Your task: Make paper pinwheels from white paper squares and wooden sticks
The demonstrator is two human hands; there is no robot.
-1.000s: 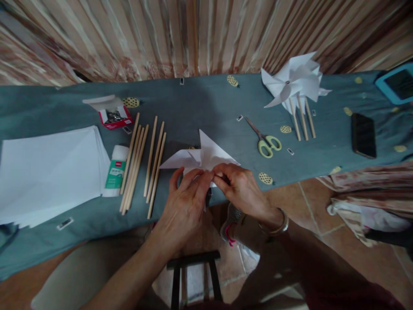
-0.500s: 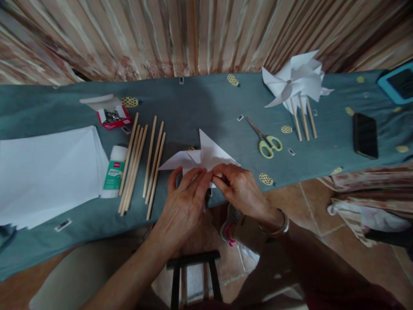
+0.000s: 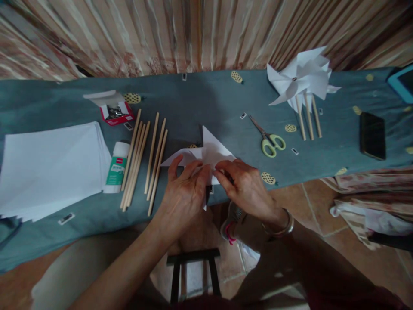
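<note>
A white paper pinwheel point(image 3: 213, 145) lies at the table's near edge, its pointed blades folded toward the middle. My left hand point(image 3: 184, 194) is on its left side, with the thumb and fingers closed on the paper near the centre. From the right, my right hand point(image 3: 250, 186) pinches the paper beside the left fingertips. Between the two hands the pinwheel's centre is partly hidden by my fingers. Several wooden sticks point(image 3: 156, 159) lie just left of the pinwheel. Green-handled scissors point(image 3: 267, 140) rest to the right, apart from my hands.
At the left are a stack of white paper point(image 3: 54, 165), a glue stick point(image 3: 116, 170) and an open red box point(image 3: 116, 114) of small metal pieces. Finished pinwheels point(image 3: 305, 77) on sticks lie at the back right, near a dark phone point(image 3: 372, 135) and a blue-edged device point(image 3: 403, 84).
My right hand has shifted slightly right, its fingertips now a little apart from the left ones. Both hands still work on the pinwheel, and the whole view has moved a little.
</note>
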